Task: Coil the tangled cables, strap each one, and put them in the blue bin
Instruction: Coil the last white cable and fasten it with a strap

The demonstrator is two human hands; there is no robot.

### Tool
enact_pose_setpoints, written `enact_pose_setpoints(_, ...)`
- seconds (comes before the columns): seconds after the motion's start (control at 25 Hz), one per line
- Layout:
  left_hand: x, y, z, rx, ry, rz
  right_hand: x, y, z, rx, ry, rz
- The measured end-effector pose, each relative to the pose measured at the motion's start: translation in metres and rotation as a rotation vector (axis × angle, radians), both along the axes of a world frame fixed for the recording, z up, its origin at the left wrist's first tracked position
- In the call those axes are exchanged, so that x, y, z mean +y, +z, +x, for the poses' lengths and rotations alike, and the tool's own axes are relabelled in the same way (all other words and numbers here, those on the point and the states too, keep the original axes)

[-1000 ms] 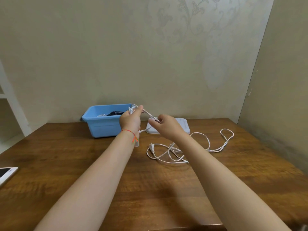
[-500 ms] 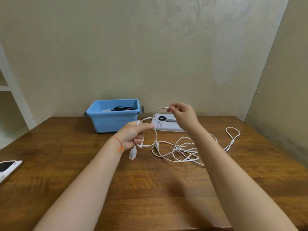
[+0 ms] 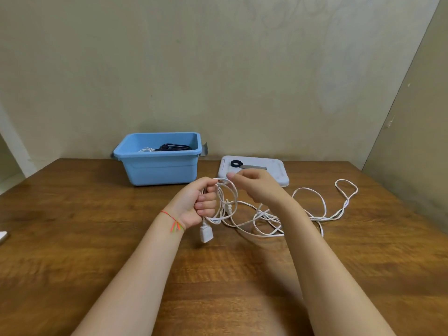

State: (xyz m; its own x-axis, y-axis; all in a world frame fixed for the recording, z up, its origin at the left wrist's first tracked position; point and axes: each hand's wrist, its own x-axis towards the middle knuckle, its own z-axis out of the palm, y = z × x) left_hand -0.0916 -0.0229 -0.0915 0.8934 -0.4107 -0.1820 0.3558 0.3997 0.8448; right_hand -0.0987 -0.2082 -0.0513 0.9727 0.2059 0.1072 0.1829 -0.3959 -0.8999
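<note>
You're clamping your left hand [image 3: 197, 203] on thin, limp white cable [image 3: 312, 207] loops, right hand [image 3: 254, 187] pinching the strand beside them; light, floppy — take hold nr the loops.

A brown wooden table [image 3: 101, 251] stands against a beige patterned wall [image 3: 218, 69] — a white lid-like tray [image 3: 278, 177] lies flat at its far edge, and the corner of a pale flat object [image 3: 3, 236], cut off by the frame, rests at the left edge.

no readable text (labels, numbers, signs)
</note>
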Motion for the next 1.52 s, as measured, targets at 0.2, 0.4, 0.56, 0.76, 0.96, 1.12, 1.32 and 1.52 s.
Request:
enact_pose_setpoints(0.2, -0.001, -0.014, 0.004, -0.022, 0.029, 0.066, -0.004, -0.024, 0.003, 0.05, 0.148, 0.003)
enact_pose_setpoints(0.4, 0.001, -0.009, -0.008, -0.099, -0.056, 0.216, -0.01, -0.024, -0.001, 0.18, 0.184, 0.194)
enact_pose_setpoints(0.56, -0.005, -0.01, -0.018, -0.159, -0.154, 0.348, -0.003, -0.026, -0.004, 0.141, 0.069, 0.171)
enact_pose_setpoints(0.76, -0.006, -0.01, -0.017, -0.181, -0.092, 0.199, -0.004, -0.028, -0.008, 0.02, 0.076, 0.186)
enact_pose_setpoints(0.96, 0.002, -0.009, -0.014, 0.09, -0.072, -0.18, -0.009, -0.028, -0.007, 0.044, 0.012, 0.054)
enact_pose_setpoints(1.12, 0.024, -0.01, -0.007, 0.181, 0.099, -0.391, -0.027, -0.027, -0.002, 0.005, -0.087, 0.035)
enact_pose_setpoints(1.32, 0.021, -0.007, -0.011, 0.1, 0.026, -0.17, -0.026, -0.033, 0.006, -0.152, -0.148, 0.117)
enact_pose_setpoints(1.52, 0.012, 0.0, -0.02, 0.015, -0.112, -0.086, -0.03, -0.036, 0.011, -0.215, -0.149, 0.041)
